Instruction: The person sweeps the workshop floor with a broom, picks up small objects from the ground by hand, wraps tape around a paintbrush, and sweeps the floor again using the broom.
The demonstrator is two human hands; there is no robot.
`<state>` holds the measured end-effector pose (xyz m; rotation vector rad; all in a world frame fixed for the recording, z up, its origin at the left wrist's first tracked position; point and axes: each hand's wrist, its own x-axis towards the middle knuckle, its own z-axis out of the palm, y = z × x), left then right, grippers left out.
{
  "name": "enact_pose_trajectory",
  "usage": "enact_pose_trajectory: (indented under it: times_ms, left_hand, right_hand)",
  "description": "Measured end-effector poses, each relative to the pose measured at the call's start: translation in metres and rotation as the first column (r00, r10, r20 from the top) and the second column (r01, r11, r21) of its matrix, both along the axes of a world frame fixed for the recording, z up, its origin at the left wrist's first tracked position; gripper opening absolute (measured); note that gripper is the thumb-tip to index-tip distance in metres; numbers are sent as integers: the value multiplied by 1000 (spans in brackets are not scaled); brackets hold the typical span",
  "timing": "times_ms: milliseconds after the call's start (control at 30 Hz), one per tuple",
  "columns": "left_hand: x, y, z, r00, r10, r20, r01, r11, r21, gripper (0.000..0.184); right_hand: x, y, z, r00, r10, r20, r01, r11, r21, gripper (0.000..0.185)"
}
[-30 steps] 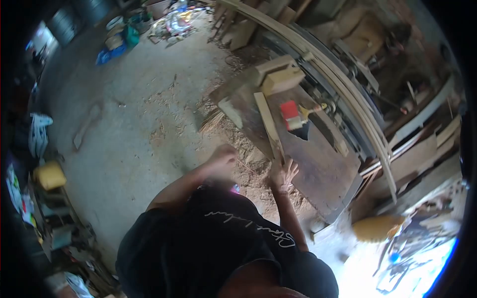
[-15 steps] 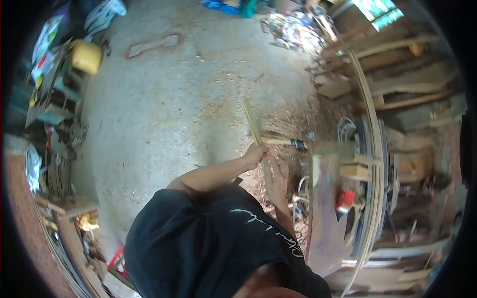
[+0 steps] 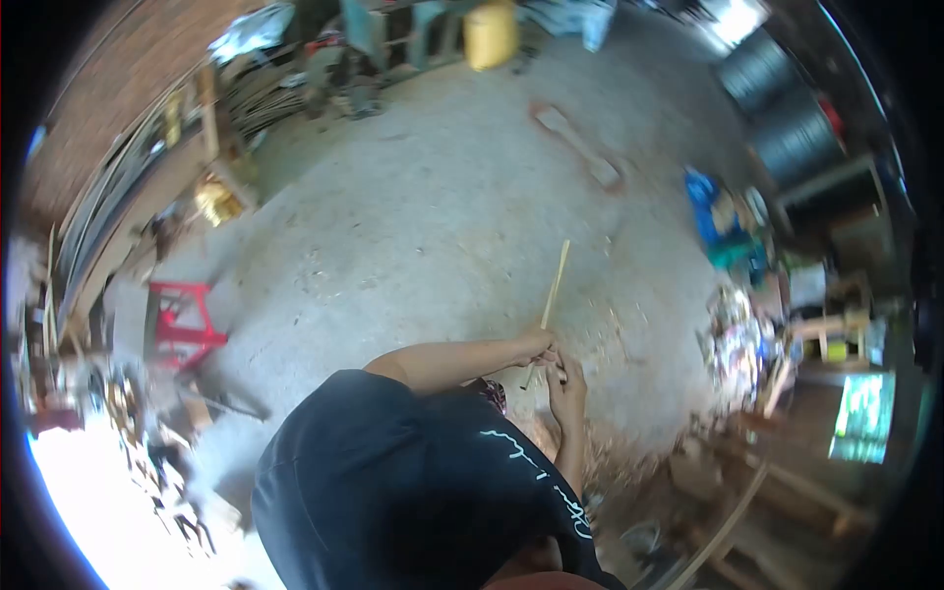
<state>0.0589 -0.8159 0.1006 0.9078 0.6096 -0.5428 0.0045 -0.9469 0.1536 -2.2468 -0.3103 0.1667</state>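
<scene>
In the head view my left hand (image 3: 534, 346) is closed around a long, thin wooden strip (image 3: 557, 285). The strip points away from me over the floor, and its short near end shows below the hand. Close against the left hand, my right hand (image 3: 567, 385) has its fingers curled in beside that near end. A small pale spot shows at its fingers, too blurred to name. Both hands are in front of my dark shirt (image 3: 393, 472).
Wood shavings (image 3: 615, 442) lie on the concrete floor (image 3: 393, 236). A red stool (image 3: 187, 324) stands at left, and a yellow container (image 3: 491, 37) at the top. Dark drums (image 3: 777, 108) are at upper right. Timber (image 3: 728, 526) leans at lower right.
My view has turned left, so the workbench has left the picture and the red stool is in fuller view. The strip now tilts rightward. My right fingers, stretched out before, are curled.
</scene>
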Motion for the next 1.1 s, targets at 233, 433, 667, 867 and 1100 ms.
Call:
enact_pose_trajectory:
  times_ms: [233, 433, 667, 867, 1100]
  left_hand:
    - [42, 163, -93, 968, 244, 58, -225, 740, 634, 38]
    - [7, 291, -136, 892, 445, -81, -252, 638, 728, 28]
    - [-85, 355, -101, 637, 763, -108, -528, 534, 661, 58]
    - [-152, 420, -139, 551, 804, -223, -413, 495, 764, 58]
    - [-179, 520, -112, 432, 900, 56, -398, 135, 907, 66]
  right_hand:
    - [84, 3, -99, 893, -85, -442, 132, 988, 77, 31]
    - [181, 31, -157, 873, 170, -457, -247, 962, -115, 28]
    - [265, 116, -202, 644, 443, -624, -722, 623, -303, 27]
    - [303, 242, -219, 674, 312, -669, -668, 644, -372, 22]
    - [291, 419, -222, 528, 303, -794, -753, 599, -272, 21]
